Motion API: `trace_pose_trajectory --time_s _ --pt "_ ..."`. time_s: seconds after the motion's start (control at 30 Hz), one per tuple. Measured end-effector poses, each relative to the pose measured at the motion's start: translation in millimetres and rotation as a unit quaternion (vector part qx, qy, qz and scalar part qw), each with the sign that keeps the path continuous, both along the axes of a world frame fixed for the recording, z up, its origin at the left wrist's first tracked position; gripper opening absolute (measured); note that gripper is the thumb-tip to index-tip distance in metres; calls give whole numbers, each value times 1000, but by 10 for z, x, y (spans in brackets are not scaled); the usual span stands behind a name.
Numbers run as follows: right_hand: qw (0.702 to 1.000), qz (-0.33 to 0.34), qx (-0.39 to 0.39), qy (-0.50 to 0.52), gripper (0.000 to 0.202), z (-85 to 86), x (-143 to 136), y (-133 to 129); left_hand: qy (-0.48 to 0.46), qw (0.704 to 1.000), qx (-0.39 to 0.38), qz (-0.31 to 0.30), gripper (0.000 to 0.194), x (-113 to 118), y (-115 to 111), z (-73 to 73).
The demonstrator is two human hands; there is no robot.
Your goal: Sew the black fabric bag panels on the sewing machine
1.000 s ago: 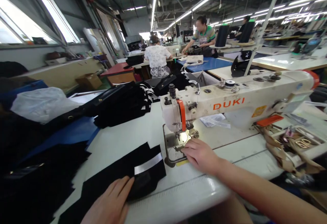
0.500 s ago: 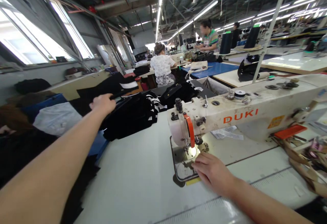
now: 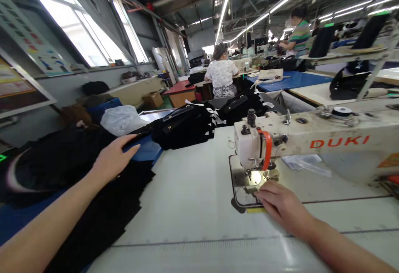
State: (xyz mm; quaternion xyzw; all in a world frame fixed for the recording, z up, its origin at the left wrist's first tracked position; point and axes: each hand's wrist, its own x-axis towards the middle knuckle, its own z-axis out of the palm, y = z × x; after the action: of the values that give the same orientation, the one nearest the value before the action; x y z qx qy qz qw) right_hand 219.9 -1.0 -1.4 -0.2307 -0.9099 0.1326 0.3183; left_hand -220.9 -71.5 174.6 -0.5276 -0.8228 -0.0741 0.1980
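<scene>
My left hand (image 3: 114, 161) is over the left side of the table, its thumb held apart from the fingers. Its fingertips are close to the dark edge of a stack of black fabric pieces (image 3: 183, 127), some with small metal fittings and white ends. Below this hand hang more black pieces (image 3: 124, 198). A blurred black piece with a pale curved edge (image 3: 18, 169) is at far left. Beside the needle plate of the white sewing machine (image 3: 289, 138), my right hand (image 3: 282, 202) has its fingers pressed together. Whatever they pinch, if anything, is hidden.
The machine's table (image 3: 193, 190) carries a printed ruler strip along its front. White paper strips (image 3: 307, 165) lie behind the needle. A pale plastic bag (image 3: 121, 119) is at left. One person (image 3: 221, 75) sits ahead; another (image 3: 299, 36) stands farther right.
The view has turned left. My left hand has let go of the black piece with the white strip and moved back toward me, its thumb spreading. My right hand stays by the needle plate.
</scene>
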Motion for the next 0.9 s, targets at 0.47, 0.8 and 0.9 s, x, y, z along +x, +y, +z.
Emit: trace_pose_trajectory --time_s 0.47,0.8,0.9 --pt "999 19 13 -48 27 -13 -52 -22 74 997 0 -27 58 222 -751 -767" --pt "999 -3 -14 -38 26 24 -59 -43 -37 975 -101 -196 62 945 597 -1213" --pt "999 -6 -19 -36 26 24 -80 -37 -49 971 -115 -203 69 854 587 -1134"
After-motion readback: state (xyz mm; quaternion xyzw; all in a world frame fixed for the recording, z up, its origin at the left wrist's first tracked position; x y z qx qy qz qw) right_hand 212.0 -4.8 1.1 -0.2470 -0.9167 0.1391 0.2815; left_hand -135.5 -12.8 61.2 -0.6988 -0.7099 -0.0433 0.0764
